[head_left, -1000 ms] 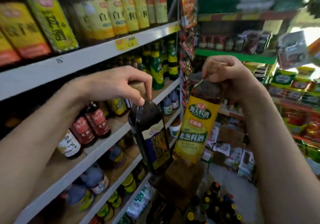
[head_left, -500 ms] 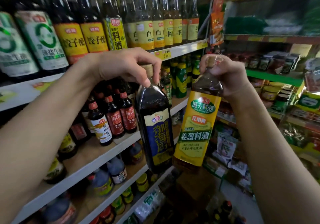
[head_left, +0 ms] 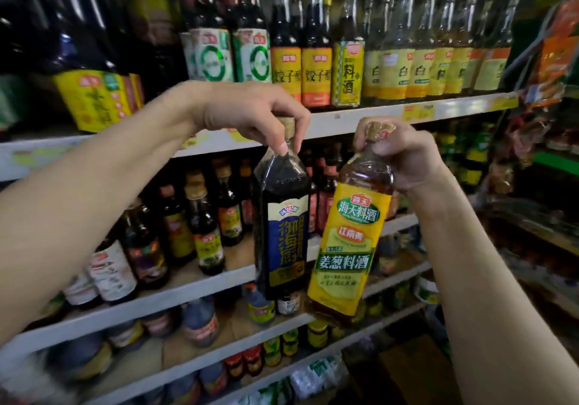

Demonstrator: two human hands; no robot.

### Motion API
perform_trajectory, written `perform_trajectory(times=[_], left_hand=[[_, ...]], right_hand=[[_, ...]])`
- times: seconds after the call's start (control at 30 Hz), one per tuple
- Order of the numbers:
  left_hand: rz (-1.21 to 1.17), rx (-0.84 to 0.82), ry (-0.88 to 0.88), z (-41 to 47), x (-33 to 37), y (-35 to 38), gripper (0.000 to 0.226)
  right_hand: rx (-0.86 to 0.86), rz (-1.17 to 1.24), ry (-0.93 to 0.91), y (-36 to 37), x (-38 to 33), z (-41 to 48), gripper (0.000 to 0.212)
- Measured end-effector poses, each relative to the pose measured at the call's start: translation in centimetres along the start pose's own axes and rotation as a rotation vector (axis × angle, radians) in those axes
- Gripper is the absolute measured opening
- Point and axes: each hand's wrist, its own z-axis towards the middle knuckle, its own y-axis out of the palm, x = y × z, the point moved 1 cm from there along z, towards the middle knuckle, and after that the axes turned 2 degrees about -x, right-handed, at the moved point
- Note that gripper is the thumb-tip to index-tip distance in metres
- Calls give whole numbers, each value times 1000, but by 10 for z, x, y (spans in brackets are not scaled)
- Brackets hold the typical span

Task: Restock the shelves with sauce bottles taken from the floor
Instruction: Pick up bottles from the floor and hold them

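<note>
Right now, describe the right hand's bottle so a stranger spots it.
Before the stocked shelves, two bottles are held up by their necks. The right hand grips the amber bottle with a yellow label; the left hand's dark bottle wears blue.

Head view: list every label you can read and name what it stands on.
"海天料酒": yellow-label bottle, gripped by the right hand.
"姜葱料酒": same bottle, lower green band.
"味达美": small badge on the dark bottle, pinched by the left hand; its large characters are unclear.
"饺子醋": two shelved orange-label bottles.
"料酒": checked-label bottle beside them.
"白": pale bottles further right.
Price tags: too blurred.
</note>
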Motion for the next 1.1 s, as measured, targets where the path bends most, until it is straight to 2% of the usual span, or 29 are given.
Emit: perform_trajectory(times=[0.1,0.2,0.4,0.57,0.87,1.1], left_hand=[[6,29,-99,-38,-18,-5,34],[0,56,-185,-76,-33,-7,26],[-37,128,-315,-128,-50,-1,20],[-45,150,-310,-152,-64,8,27],[-10,134,-296,-143,-75,20,16],[36,187,-259,-116,-77,27,12]], right_hand=[[-80,12,11,27,20,28,44],[-111,40,47,52,39,52,23],[-170,69,89,94,66,81,19],[-240,93,109,107,78,86,17],[-236,130,104,102,81,76,17],[-73,49,80,76,79,54,18]])
